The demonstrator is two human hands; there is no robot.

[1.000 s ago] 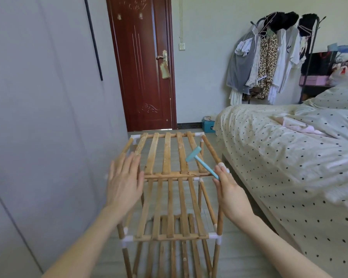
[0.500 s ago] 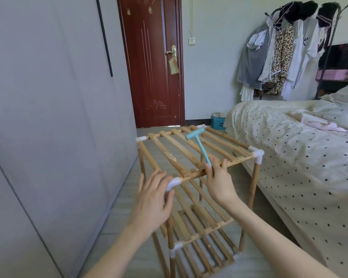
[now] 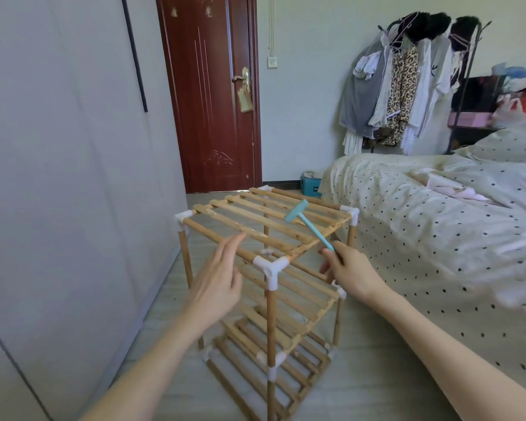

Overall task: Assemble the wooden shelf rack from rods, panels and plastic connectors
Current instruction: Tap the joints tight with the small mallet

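The wooden shelf rack [image 3: 268,268] stands upright on the floor between wardrobe [image 3: 58,177] and bed [image 3: 438,223]. Her left hand [image 3: 217,281] hovers flat, fingers straight, beside its top rod. Her right hand [image 3: 351,270] pinches a small blue hammer [image 3: 308,223] above the slats.
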